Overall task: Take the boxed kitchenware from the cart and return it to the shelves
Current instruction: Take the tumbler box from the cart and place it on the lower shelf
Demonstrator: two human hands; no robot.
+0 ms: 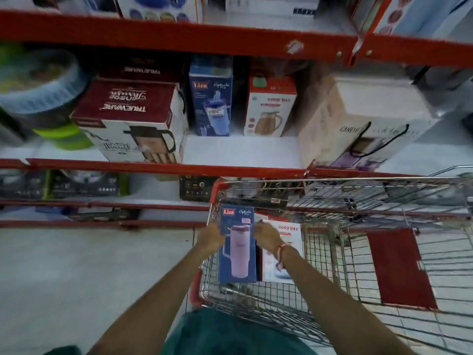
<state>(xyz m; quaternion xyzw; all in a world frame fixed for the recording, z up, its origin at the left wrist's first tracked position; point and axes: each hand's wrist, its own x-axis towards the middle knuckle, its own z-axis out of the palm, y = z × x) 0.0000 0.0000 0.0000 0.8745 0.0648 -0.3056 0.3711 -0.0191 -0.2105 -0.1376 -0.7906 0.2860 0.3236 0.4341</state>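
Observation:
A blue Liza tumbler box with a pink mug printed on it sits in the wire cart. My left hand grips its left edge and my right hand grips its right edge. Beside it in the cart lies a white Good Day box, partly under my right wrist. On the middle shelf stand a matching blue Liza box and a Good Day jug box.
A maroon Trueware box stands left of the bare shelf patch, a large white Ganesh box to its right. Red shelf rails run across. A red flap lies in the cart. Stacked bowls sit far left.

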